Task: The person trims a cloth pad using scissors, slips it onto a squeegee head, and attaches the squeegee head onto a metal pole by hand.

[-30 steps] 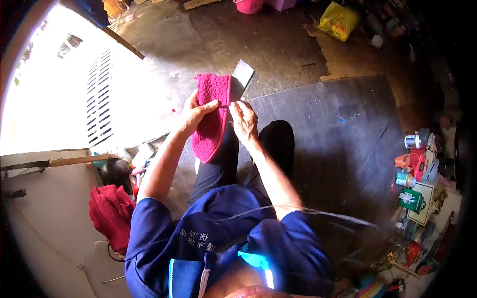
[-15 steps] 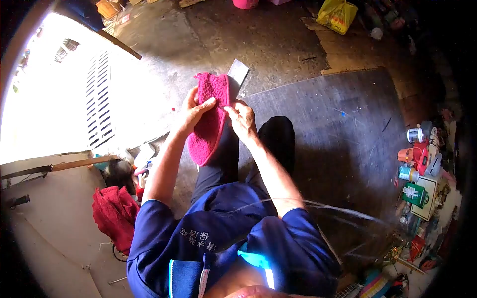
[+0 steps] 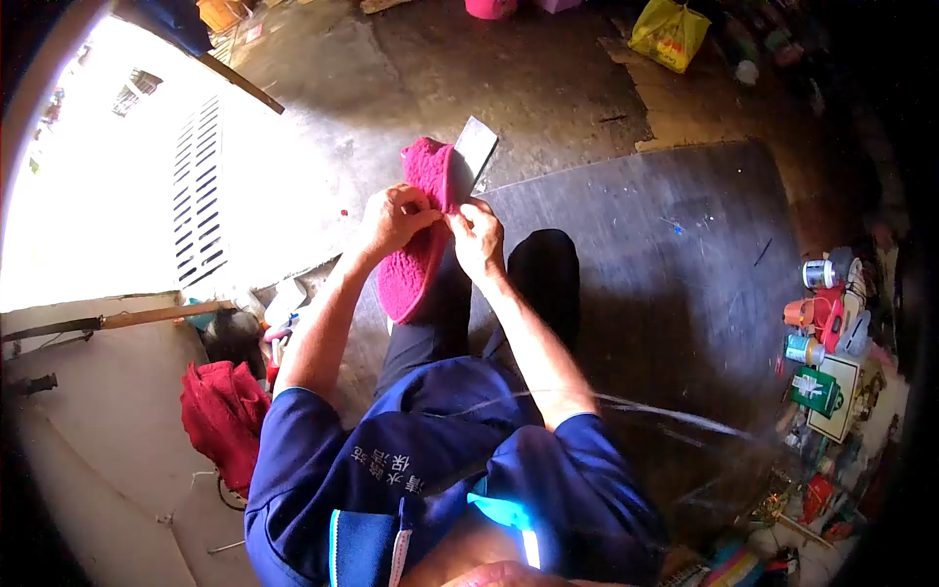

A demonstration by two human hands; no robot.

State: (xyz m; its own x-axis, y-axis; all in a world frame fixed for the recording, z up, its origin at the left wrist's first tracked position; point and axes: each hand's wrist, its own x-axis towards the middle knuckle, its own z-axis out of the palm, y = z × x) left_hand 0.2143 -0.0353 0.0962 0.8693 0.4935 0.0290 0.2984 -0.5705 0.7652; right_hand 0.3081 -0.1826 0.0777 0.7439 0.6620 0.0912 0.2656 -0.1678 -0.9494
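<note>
A fuzzy magenta slipper-shaped piece (image 3: 415,272) hangs over my knee, its rounded end toward me. My left hand (image 3: 396,219) lies across its middle, finger and thumb pinched together at the right edge. Right beside it, my right hand (image 3: 477,240) pinches that same edge, the fingertips of both hands almost meeting. Whether a needle or thread sits between them is too small to see. Behind the piece, past my right hand, a flat pale grey rectangular thing (image 3: 475,147) sticks out; what supports it is hidden.
A dark board (image 3: 675,254) covers the floor to my right. Jars, a green box (image 3: 817,389) and small items crowd the right side. Dark red cloth (image 3: 224,421) lies at my left. A yellow bag (image 3: 669,35) stands farther off. A thin pale strand (image 3: 675,419) crosses my right arm.
My left hand has moved right across the piece, from holding its left side to pinching near the right edge. The piece's far end has folded or turned slightly. My right hand stays at the edge.
</note>
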